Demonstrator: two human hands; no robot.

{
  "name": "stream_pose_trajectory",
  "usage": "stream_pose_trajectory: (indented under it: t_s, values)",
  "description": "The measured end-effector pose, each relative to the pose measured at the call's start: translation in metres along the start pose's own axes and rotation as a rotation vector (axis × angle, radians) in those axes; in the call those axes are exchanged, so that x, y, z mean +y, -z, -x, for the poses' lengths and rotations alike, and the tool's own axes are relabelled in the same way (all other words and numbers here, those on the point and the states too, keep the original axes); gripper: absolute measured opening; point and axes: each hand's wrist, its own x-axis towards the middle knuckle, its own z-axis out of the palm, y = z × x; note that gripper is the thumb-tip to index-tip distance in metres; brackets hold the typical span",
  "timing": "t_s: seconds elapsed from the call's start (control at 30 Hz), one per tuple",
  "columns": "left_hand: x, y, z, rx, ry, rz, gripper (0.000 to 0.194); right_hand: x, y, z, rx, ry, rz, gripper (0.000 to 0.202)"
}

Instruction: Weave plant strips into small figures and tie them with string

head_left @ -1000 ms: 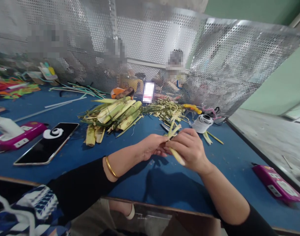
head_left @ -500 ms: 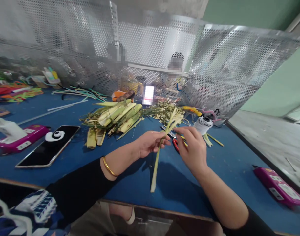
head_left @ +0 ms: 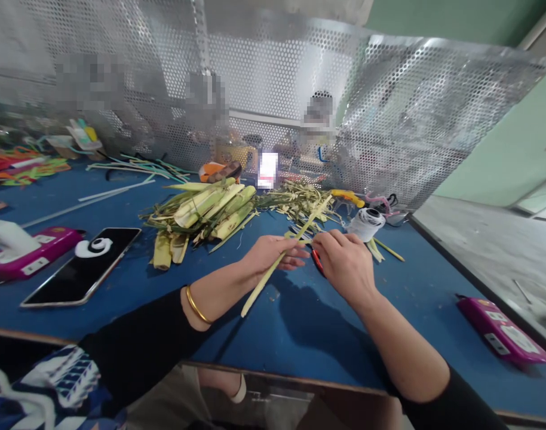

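- Bare tabletop (head_left: 255,340) lies between both hands and the near edge; the right edge is well apart from the right hand (head_left: 347,263), with open room between.
- Beyond the hands, a perforated metal screen (head_left: 273,71) bounds the far side.
- The long pale leaf strip (head_left: 264,283) crosses the left hand (head_left: 275,254), its long axis slanting from a near-left end to a far-right tip above the fingers.
- A narrow side piece (head_left: 305,241) points from the left thumb towards the right hand.
- The left hand pinches the strip between thumb and fingers, other fingers loosely extended; the right hand's fingertips are pressed together on the side piece's end.
- One red-handled tool (head_left: 316,261) is just beside the right fingers; one cord spool (head_left: 365,226) sits beyond that hand.
- One stalk heap (head_left: 210,209), uncountable, lies beyond and left of the left hand; one smartphone (head_left: 82,266) lies farther left.
- Two magenta cases: one far left (head_left: 40,254), one far right (head_left: 506,331).
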Motion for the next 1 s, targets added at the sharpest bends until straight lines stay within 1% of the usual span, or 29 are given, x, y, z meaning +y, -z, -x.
stream_pose_trajectory:
  t_s: [0.07, 0.17, 0.23, 0.27, 0.33, 0.43, 0.5, 0.6, 0.7, 0.77, 0.8, 0.87, 0.93, 1.0]
  values:
    - [0.0, 0.0, 0.0, 0.049, -0.025, 0.026, 0.02, -0.002, 0.001, 0.001, -0.05, -0.018, -0.122, 0.019]
    - [-0.001, 0.0, 0.0, 0.094, -0.044, 0.027, 0.02, -0.003, 0.002, 0.001, -0.226, -0.086, -0.37, 0.016]
    - [-0.002, 0.0, -0.001, 0.096, -0.036, 0.044, 0.019, -0.004, 0.002, 0.001, -0.353, -0.138, -0.491, 0.015]
    - [-0.003, 0.0, -0.002, 0.09, -0.032, 0.073, 0.018, -0.004, 0.002, 0.001, -0.396, -0.16, -0.518, 0.014]
    - [-0.004, 0.001, -0.004, 0.057, -0.035, 0.156, 0.015, -0.004, 0.001, 0.001, -0.441, -0.207, -0.533, 0.012]
    - [-0.003, 0.0, -0.005, -0.039, -0.041, 0.275, 0.014, -0.003, -0.003, 0.001, -0.469, -0.278, -0.529, 0.011]
    - [-0.002, 0.0, -0.003, -0.081, -0.025, 0.337, 0.02, -0.002, -0.004, 0.001, -0.481, -0.313, -0.506, 0.011]
    - [0.001, -0.001, -0.001, -0.093, 0.012, 0.365, 0.025, 0.0, -0.004, 0.0, -0.457, -0.318, -0.415, 0.012]
    - [0.001, -0.001, 0.0, -0.05, 0.004, 0.336, 0.022, 0.002, -0.002, 0.0, -0.411, -0.28, -0.354, 0.013]
    - [0.0, -0.001, -0.001, -0.018, -0.002, 0.341, 0.02, 0.003, -0.001, 0.0, -0.4, -0.255, -0.324, 0.013]
    - [0.0, -0.001, -0.002, -0.022, 0.007, 0.356, 0.021, 0.003, -0.002, 0.0, -0.401, -0.246, -0.309, 0.013]
    - [-0.001, -0.001, -0.003, -0.081, 0.037, 0.4, 0.023, 0.004, -0.004, 0.001, -0.418, -0.239, -0.289, 0.015]
    - [-0.001, -0.002, -0.003, -0.15, 0.055, 0.437, 0.027, 0.006, -0.006, 0.001, -0.421, -0.263, -0.295, 0.016]
    - [-0.001, -0.003, -0.002, -0.152, 0.041, 0.419, 0.026, 0.008, -0.008, 0.0, -0.387, -0.307, -0.39, 0.013]
